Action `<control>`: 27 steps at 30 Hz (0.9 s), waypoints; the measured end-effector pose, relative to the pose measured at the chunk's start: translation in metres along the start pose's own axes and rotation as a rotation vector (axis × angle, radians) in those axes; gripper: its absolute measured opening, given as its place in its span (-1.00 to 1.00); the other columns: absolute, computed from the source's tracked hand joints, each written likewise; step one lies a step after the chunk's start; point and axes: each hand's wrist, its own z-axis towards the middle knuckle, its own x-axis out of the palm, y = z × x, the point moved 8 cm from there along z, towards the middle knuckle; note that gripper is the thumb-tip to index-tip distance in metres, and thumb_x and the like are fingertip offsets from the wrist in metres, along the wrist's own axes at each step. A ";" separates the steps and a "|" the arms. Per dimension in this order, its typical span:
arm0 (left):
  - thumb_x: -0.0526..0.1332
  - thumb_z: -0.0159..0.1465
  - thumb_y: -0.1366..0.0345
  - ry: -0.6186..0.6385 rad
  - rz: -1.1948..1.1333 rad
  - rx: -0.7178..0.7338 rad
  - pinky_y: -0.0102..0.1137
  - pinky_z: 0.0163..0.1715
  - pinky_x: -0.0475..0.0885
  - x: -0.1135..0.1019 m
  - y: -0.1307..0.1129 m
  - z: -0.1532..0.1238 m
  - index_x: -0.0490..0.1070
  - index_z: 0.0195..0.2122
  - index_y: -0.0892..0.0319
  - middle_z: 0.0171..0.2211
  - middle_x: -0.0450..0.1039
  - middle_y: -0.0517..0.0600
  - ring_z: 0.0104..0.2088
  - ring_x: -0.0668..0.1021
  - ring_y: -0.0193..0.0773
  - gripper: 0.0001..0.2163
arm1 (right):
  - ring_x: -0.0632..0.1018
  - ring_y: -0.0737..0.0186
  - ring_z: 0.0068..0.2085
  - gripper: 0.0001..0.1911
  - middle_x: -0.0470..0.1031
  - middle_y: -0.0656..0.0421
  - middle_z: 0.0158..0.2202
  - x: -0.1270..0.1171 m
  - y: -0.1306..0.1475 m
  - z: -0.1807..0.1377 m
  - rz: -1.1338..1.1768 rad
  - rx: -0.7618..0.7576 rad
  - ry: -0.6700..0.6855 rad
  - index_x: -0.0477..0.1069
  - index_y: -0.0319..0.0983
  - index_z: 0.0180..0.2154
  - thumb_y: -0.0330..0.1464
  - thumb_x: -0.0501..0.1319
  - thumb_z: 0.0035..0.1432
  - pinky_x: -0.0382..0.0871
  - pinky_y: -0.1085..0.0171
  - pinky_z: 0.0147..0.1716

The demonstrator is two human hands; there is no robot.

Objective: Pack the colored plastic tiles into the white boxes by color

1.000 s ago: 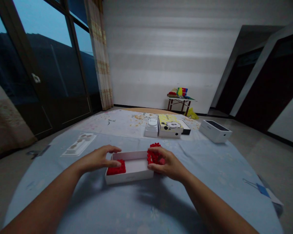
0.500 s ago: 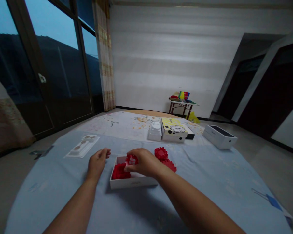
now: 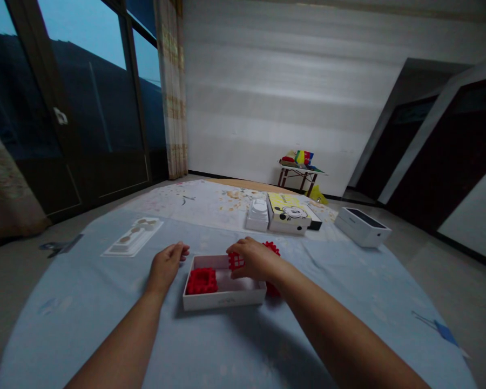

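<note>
A shallow white box [image 3: 222, 300] lies on the table in front of me. In its left end sits a red toothed block piece [image 3: 202, 281] with a square recess. My right hand [image 3: 255, 259] pinches a red window-grid block piece [image 3: 235, 261] above the box's right half. More red toothed pieces [image 3: 272, 248] are beyond the box's right end, partly hidden behind my right hand and wrist. Just left of the box, my left hand [image 3: 166, 266] rests with its fingers curled in, and nothing shows in it.
Farther back stand a white tray-like box [image 3: 258, 215], a yellow-and-white cartoon box [image 3: 288, 213] and a white phone box [image 3: 362, 227]. A clear plastic tray [image 3: 133, 237] lies at left. A blue tag with cords [image 3: 444, 332] is near the right edge. Blue cloth [image 3: 178, 346] covers the table.
My right hand has moved right with the window-grid piece, away from the red piece in the box's left end. My left hand stays beside the box. The view has shifted slightly.
</note>
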 end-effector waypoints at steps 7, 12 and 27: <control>0.12 0.01 -0.10 0.019 0.026 -0.004 -0.32 -0.39 0.47 0.003 -0.001 -0.002 0.49 -0.44 0.23 -0.48 0.55 0.05 -0.47 0.54 -0.21 -0.56 | 0.53 0.10 -0.26 -0.65 0.56 0.11 -0.28 0.025 0.005 -0.002 0.061 -0.013 0.206 0.52 -0.13 -0.21 -0.23 0.34 -0.12 0.34 0.27 -0.34; 0.10 0.02 -0.11 0.022 0.051 -0.011 -0.31 -0.39 0.48 0.002 0.002 0.000 0.49 -0.41 0.23 -0.46 0.56 0.05 -0.45 0.56 -0.19 -0.54 | 0.54 0.15 -0.19 -0.60 0.55 0.11 -0.17 -0.008 -0.020 -0.009 0.269 0.053 -0.055 0.45 -0.14 -0.06 -0.24 0.27 0.00 0.38 0.24 -0.23; 0.12 0.03 -0.05 0.072 0.123 -0.032 -0.29 -0.28 0.46 0.007 0.006 0.004 0.50 -0.40 0.17 -0.41 0.57 0.04 -0.38 0.57 -0.14 -0.61 | 0.39 0.01 0.05 -0.20 0.29 -0.05 0.12 -0.016 -0.097 -0.118 0.358 0.478 -0.374 0.15 -0.24 0.16 -0.08 0.29 -0.08 0.29 0.05 -0.01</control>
